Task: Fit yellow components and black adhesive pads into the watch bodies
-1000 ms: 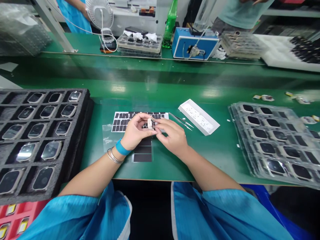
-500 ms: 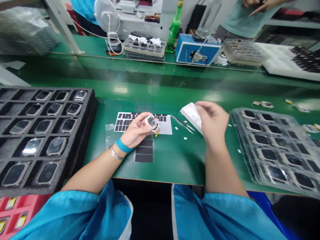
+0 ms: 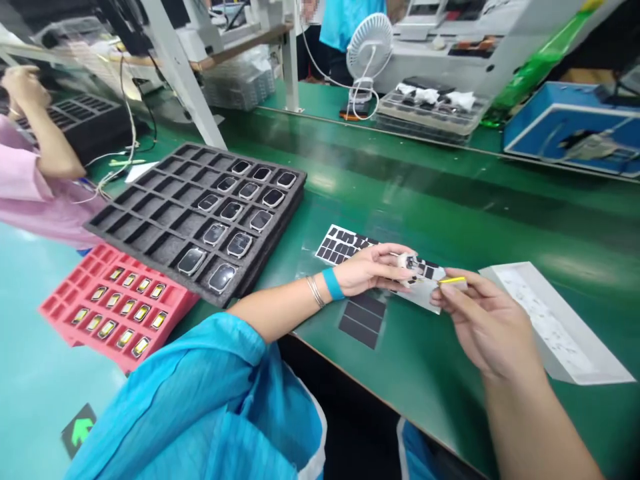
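My left hand (image 3: 367,272) is closed around an opened smartwatch case (image 3: 411,264), its inner parts exposed. Between the thumb and fingers of my right hand (image 3: 493,320) is a small battery (image 3: 454,284), pale grey with a yellow edge, close to the case's right side. Whether a lead joins the two cannot be made out. Behind and below my left hand lies a white sheet of black stickers (image 3: 336,245), partly covered. Nearer me are black adhesive strips (image 3: 363,321). A long white box (image 3: 607,363) with small white bits inside lies beyond my right hand.
A dark foam tray (image 3: 150,230) of watches stands to the left, with a red tray (image 3: 107,267) of watch parts below it. Farther back are a white fan (image 3: 370,45), clear trays (image 3: 425,117) and a blue box (image 3: 570,130). A co-worker's pink sleeve (image 3: 35,167) shows far left.
The view has swung left. My right hand has moved from the white box to the watch case and now pinches the battery. My left hand still holds the case.
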Demonstrator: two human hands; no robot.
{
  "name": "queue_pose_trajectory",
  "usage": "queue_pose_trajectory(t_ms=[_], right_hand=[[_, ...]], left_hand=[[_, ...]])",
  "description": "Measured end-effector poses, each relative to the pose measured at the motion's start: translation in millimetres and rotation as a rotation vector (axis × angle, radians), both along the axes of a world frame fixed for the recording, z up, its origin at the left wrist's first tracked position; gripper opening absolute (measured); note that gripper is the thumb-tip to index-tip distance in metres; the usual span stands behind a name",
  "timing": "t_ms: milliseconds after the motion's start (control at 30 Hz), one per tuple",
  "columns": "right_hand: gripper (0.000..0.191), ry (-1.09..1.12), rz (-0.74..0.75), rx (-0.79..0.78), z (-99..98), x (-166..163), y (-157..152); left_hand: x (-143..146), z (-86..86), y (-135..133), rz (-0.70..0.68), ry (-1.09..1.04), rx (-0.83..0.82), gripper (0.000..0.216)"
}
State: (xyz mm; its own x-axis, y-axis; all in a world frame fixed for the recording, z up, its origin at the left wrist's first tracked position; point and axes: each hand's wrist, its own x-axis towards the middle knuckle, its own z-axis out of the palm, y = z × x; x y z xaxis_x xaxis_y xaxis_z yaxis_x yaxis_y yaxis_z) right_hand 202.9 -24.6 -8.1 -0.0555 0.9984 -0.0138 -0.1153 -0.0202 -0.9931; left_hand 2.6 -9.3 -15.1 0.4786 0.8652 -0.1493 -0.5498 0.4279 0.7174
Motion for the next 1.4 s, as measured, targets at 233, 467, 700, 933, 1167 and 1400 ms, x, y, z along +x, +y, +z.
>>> queue_pose_trajectory(t_ms=[233, 467, 700, 933, 1167, 1400], right_hand=[[0.033, -0.225, 0.030, 0.294, -4.5, 0, -5], [0.018, -0.447, 0.083, 0.440, -0.8, 0, -7], [0.011, -0.648, 0.013, 0.498, 3.8, 3, -12], [0.008, -0.639, 0.121, 0.554, 8.7, 2, -13], [0.019, -0.593, 0.055, 0.478, -0.1, -2, -6], [0.015, -0.563, -0.058, 0.413, -14.5, -9, 12]], left_hand=[[3, 1.8, -6, -0.212, 0.146, -0.074, 0.039], [12, 1.1, -8, -0.205, 0.234, -0.054, 0.032], [12, 1.2, -7, -0.202, 0.286, -0.043, 0.028], [12, -1.4, -6, -0.236, 0.311, -0.027, 0.026], [14, 0.2, -6, -0.254, 0.340, -0.054, 0.025], [10, 4.6, 2, -0.016, 0.363, -0.136, 0.017]])
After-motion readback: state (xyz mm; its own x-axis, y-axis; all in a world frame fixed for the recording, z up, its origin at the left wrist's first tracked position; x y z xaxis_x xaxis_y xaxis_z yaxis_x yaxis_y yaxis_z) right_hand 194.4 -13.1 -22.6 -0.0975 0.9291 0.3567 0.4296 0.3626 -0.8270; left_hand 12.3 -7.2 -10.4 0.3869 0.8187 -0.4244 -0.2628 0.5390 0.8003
